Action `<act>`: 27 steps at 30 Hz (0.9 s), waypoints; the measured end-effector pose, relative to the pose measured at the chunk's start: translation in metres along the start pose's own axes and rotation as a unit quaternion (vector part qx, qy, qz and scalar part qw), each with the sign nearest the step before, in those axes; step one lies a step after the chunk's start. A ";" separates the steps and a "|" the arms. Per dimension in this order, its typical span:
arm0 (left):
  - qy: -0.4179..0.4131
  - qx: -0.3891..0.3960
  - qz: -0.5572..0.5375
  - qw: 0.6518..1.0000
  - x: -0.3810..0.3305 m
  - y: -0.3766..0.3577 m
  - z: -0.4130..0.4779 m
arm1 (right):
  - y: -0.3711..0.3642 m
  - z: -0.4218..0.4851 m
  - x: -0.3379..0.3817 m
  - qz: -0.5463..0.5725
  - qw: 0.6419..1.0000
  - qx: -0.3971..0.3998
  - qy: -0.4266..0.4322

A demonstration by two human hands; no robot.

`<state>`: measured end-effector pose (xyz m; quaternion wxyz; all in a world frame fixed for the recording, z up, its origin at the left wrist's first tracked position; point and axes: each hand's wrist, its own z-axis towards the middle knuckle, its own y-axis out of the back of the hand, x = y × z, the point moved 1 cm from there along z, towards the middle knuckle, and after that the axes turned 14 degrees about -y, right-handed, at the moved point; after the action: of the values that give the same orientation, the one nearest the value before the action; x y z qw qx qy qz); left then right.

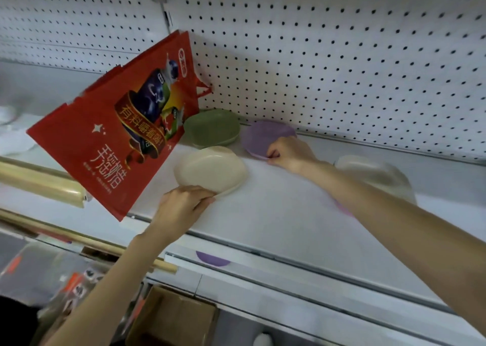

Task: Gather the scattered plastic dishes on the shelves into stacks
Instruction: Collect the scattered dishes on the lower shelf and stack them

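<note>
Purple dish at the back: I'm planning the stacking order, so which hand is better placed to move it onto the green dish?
Right, probably. The right hand pinches the purple dish at its near edge, and the green dish sits just beside it. The left hand grips the cream dish.

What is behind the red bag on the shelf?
A green dish shows behind the red bag, near the pegboard wall. The bag covers its left edge, and anything further behind the bag cannot be seen.
</note>
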<state>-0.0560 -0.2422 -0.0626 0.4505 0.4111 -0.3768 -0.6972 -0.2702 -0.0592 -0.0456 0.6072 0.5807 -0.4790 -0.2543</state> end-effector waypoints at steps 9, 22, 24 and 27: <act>0.116 -0.136 -0.156 0.971 -0.045 0.031 0.054 | 0.073 -0.056 -0.029 0.107 0.977 -0.178 0.055; -0.066 0.005 -0.281 0.957 -0.205 -0.037 0.166 | 0.156 -0.197 -0.272 0.216 0.950 -0.203 -0.096; -0.070 0.042 -0.283 0.956 -0.212 -0.052 0.168 | 0.158 -0.219 -0.307 0.209 0.951 -0.188 -0.132; -0.064 0.082 -0.281 0.954 -0.211 -0.069 0.167 | 0.156 -0.242 -0.350 0.192 0.950 -0.174 -0.174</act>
<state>-0.1768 0.0031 -0.0122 0.1762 0.4899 -0.3298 -0.7875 -0.2411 0.3856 0.0347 0.6434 0.3096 -0.6278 -0.3099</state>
